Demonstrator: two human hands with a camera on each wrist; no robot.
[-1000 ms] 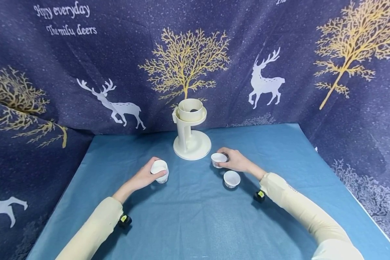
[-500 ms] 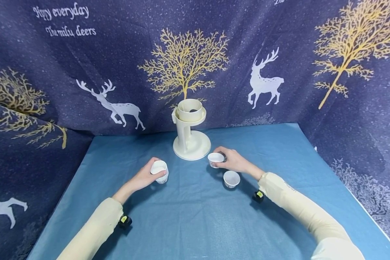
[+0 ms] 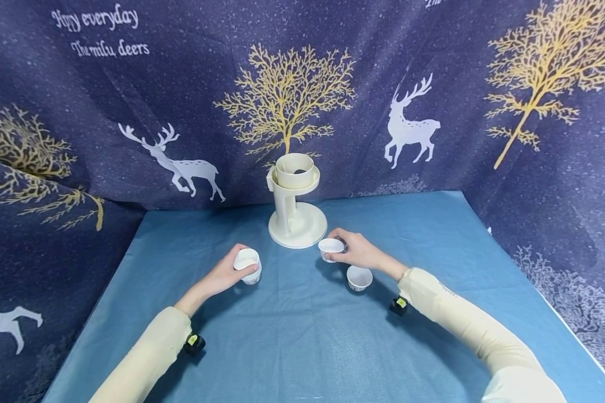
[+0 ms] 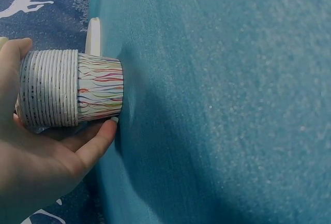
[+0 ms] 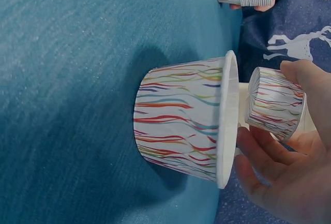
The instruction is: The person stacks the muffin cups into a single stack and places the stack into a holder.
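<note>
My left hand grips a stack of nested paper baking cups, white with coloured wavy lines; the stack's base is at or just above the cloth. In the head view, my right hand pinches a single paper baking cup by its side, held off the table with its mouth up. Another paper baking cup stands upright on the cloth, just nearer to me than the right hand, which is not holding it. Its striped side fills the middle of the right wrist view.
Behind the hands stands a cream stand with a round base and a ring on top, a short cylinder sitting in the ring. A blue cloth covers the table. A dark printed curtain hangs behind.
My right hand has moved a little to the left with its paper baking cup, away from the standing one. The left hand and its stack have stayed in place.
</note>
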